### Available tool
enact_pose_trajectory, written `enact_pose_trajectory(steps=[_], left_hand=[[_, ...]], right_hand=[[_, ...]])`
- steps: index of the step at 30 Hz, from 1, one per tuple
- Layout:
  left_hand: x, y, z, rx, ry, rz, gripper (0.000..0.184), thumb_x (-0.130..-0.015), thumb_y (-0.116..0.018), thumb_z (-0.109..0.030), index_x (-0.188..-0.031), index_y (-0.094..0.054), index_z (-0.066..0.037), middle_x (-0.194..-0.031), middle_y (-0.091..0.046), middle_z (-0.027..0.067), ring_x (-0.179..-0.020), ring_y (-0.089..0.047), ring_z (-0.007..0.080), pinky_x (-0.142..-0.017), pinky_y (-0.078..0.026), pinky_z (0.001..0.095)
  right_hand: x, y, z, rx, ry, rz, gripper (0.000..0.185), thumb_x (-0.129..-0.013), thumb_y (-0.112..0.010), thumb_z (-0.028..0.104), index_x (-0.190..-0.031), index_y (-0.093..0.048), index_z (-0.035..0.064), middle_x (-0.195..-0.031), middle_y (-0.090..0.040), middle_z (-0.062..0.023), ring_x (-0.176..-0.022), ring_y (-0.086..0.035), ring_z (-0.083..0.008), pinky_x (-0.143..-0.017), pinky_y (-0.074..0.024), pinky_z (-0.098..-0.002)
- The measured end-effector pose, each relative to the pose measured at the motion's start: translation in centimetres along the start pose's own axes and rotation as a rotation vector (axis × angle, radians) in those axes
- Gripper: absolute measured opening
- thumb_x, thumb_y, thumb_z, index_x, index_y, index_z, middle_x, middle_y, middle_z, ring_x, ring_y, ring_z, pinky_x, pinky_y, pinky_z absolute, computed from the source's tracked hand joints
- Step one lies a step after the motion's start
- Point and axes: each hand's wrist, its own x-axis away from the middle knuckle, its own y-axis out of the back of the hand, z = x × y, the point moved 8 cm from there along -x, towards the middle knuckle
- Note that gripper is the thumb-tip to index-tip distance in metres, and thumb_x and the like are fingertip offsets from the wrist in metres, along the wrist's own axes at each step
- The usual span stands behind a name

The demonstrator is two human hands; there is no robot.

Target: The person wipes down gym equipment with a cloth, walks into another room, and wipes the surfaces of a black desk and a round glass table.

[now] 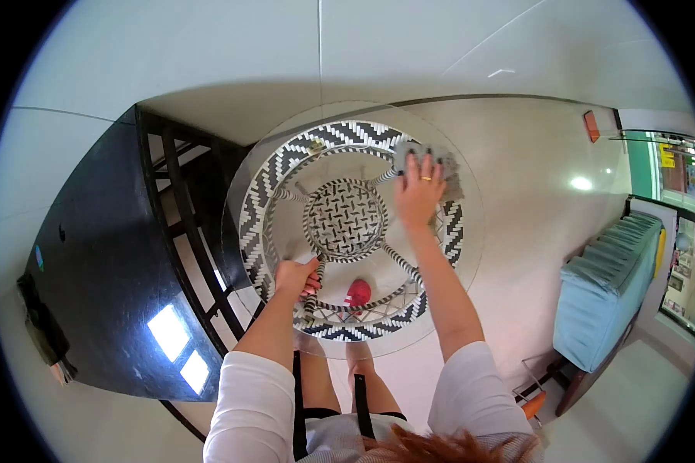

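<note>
A round glass tabletop (468,239) lies over a black-and-white woven base (252,220), which shows through it. Below the glass, at the centre, is a round woven shelf (344,220) joined by striped struts. My right hand (419,193) presses a grey cloth (449,166) onto the glass at the upper right, fingers stretched over it. A ring is on one finger. My left hand (295,279) is closed over the lower left part of the glass, fingers curled. Whatever it may hold is hidden.
A glossy black table (104,262) with a dark slatted frame (184,208) stands close on the left. To the right is a furniture piece under a light-blue cover (606,285), near a doorway. A red shoe (357,293) shows through the glass. Pale tiles (517,170) cover the floor.
</note>
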Motion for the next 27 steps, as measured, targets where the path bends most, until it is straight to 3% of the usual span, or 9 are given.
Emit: enact_pose_trajectory(steps=[8, 13, 15, 21, 22, 24, 25, 27], left_hand=[[0.0, 0.2, 0.2, 0.016, 0.015, -0.030, 0.038, -0.078, -0.064, -0.036, -0.068, -0.063, 0.000, -0.059, -0.062, 0.0092, -0.040, -0.056, 0.0156, -0.036, -0.041, 0.0253], [0.1, 0.1, -0.4, 0.005, -0.029, -0.022, 0.038, -0.078, -0.064, -0.037, -0.070, -0.064, 0.000, -0.058, -0.061, 0.0087, -0.040, -0.055, 0.0152, -0.036, -0.042, 0.0243], [0.1, 0.3, -0.2, -0.014, -0.008, -0.042, 0.039, -0.078, -0.064, -0.037, -0.068, -0.063, 0.001, -0.057, -0.061, 0.0094, -0.039, -0.055, 0.0152, -0.036, -0.042, 0.0239], [-0.9, 0.4, 0.5, -0.003, -0.028, -0.025, 0.042, -0.078, -0.064, -0.038, -0.065, -0.061, 0.002, -0.058, -0.062, 0.0113, -0.039, -0.054, 0.0151, -0.036, -0.041, 0.0242], [-0.8, 0.5, 0.5, 0.002, -0.026, -0.026, 0.042, -0.078, -0.064, -0.038, -0.065, -0.061, 0.002, -0.058, -0.062, 0.0113, -0.039, -0.054, 0.0151, -0.036, -0.041, 0.0242], [-0.6, 0.3, 0.2, -0.005, -0.045, -0.018, 0.043, -0.077, -0.064, -0.039, -0.065, -0.061, 0.002, -0.058, -0.062, 0.0112, -0.040, -0.054, 0.0152, -0.037, -0.042, 0.0246], [-0.6, 0.3, 0.2, -0.003, -0.045, -0.019, 0.043, -0.077, -0.064, -0.039, -0.065, -0.061, 0.002, -0.058, -0.062, 0.0112, -0.040, -0.054, 0.0152, -0.037, -0.042, 0.0246], [-0.7, 0.3, 0.3, -0.001, -0.041, -0.019, 0.043, -0.077, -0.064, -0.040, -0.066, -0.061, 0.002, -0.058, -0.062, 0.0109, -0.040, -0.054, 0.0153, -0.038, -0.042, 0.0249]], right_hand=[[8.0, 1.8, 13.3, -0.395, 0.482, 0.254, 0.045, -0.072, -0.057, 0.026, -0.116, -0.053, 0.0167, -0.125, -0.046, -0.0110, -0.118, -0.039, -0.0332, -0.093, -0.0298, -0.0572], [8.7, 2.4, 12.4, -0.525, 0.731, 0.348, 0.047, -0.070, -0.060, 0.024, -0.116, -0.051, 0.0183, -0.128, -0.044, -0.0065, -0.119, -0.038, -0.0290, -0.094, -0.0319, -0.0527], [5.8, 1.8, 8.9, -0.238, 0.667, 0.393, 0.045, -0.070, -0.060, 0.023, -0.113, -0.053, 0.0178, -0.129, -0.042, -0.0065, -0.120, -0.037, -0.0279, -0.094, -0.0328, -0.0511], [0.6, 2.3, -7.8, -0.098, 0.173, 0.150, 0.047, -0.075, -0.055, 0.020, -0.120, -0.049, 0.0139, -0.128, -0.043, -0.0141, -0.118, -0.038, -0.0341, -0.094, -0.0307, -0.0529], [1.2, 1.9, -8.7, -0.099, 0.178, 0.152, 0.047, -0.075, -0.055, 0.020, -0.120, -0.049, 0.0139, -0.128, -0.043, -0.0141, -0.118, -0.038, -0.0341, -0.094, -0.0307, -0.0529], [2.1, 2.8, -11.9, -0.029, -0.150, 0.007, 0.047, -0.078, -0.053, 0.024, -0.124, -0.048, 0.0145, -0.130, -0.041, -0.0150, -0.120, -0.036, -0.0342, -0.096, -0.0286, -0.0541], [2.3, 2.6, -11.2, -0.030, -0.148, 0.007, 0.047, -0.078, -0.053, 0.024, -0.124, -0.048, 0.0145, -0.130, -0.041, -0.0150, -0.120, -0.036, -0.0342, -0.096, -0.0286, -0.0541], [3.9, 2.2, -10.6, 0.094, -0.458, -0.009, 0.046, -0.080, -0.051, 0.027, -0.124, -0.048, 0.0147, -0.132, -0.040, -0.0149, -0.121, -0.034, -0.0346, -0.097, -0.0274, -0.0536]])
